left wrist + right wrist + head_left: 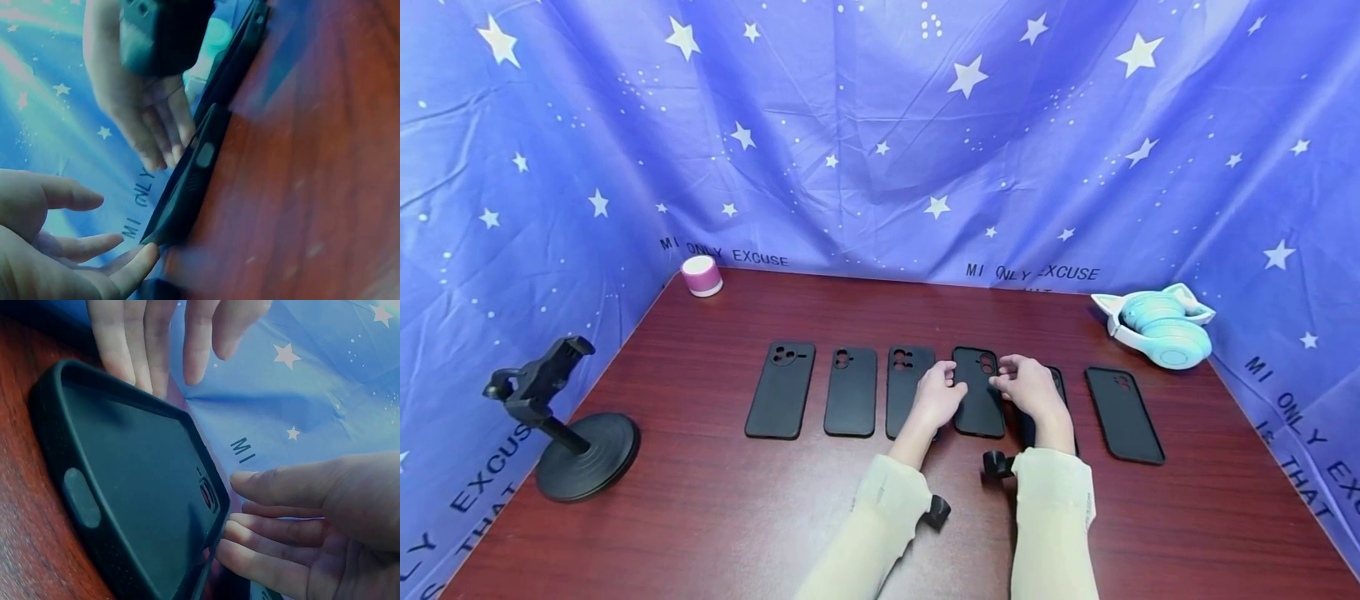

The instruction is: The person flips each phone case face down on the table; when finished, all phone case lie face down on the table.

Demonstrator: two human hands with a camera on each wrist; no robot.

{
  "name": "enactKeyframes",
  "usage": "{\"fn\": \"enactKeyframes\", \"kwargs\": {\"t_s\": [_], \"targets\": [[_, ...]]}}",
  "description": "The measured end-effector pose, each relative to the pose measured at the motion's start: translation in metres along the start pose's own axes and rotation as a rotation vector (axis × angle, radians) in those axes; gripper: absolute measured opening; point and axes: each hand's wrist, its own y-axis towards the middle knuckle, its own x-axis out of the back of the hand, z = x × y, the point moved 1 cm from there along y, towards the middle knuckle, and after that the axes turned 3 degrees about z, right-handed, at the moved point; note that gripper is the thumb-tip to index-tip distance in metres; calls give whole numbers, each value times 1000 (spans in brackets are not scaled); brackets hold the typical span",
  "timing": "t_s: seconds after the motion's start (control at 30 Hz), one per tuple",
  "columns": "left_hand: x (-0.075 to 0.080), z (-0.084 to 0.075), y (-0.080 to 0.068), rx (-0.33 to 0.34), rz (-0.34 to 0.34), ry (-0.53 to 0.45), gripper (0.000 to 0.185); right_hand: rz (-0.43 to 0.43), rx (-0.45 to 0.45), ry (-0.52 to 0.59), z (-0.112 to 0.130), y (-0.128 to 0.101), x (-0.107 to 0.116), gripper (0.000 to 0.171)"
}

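Observation:
A black phone case (977, 404) lies on the table with its hollow side up and its camera cutout at the far end. My left hand (940, 395) is at its left side, fingers loosely extended; in the left wrist view its fingertips (147, 255) meet the case's edge. On the other side is my right hand (1033, 388), fingers relaxed, thumb raised. The right wrist view shows right fingertips (226, 540) right at the rim, and the case's inside (134, 481). Under my right hand another case (1027, 429) is partly hidden. My left hand overlaps a third case (904, 400).
Two more black cases, one nearer (850, 396) and one farther left (781, 396), complete the left row. Another case (1123, 417) lies at right. Cat-ear headphones (1172, 333), a pink-and-white cylinder (702, 277) and a black phone stand (587, 457) surround them. Starry blue cloth (850, 208) hangs behind.

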Motion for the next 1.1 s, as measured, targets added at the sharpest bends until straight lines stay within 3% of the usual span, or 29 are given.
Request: {"fn": "enactKeyframes", "kwargs": {"t_s": [0.17,0.47,0.67,0.9,1.1], "targets": [[-4,1,-2,-15,-53,7,43,6,-4,-8,0,0,0,45],[-3,3,-1,-3,-121,-123,43,36,22,17,-2,0,0,46],[-1,4,0,27,-108,-185,42,72,62,34,-2,0,-1,46],[1,4,1,13,-107,-229,40,45,98,39,0,0,1,41],[0,4,1,1,-91,-282,38,120,73,175,1,0,0,44]]}}
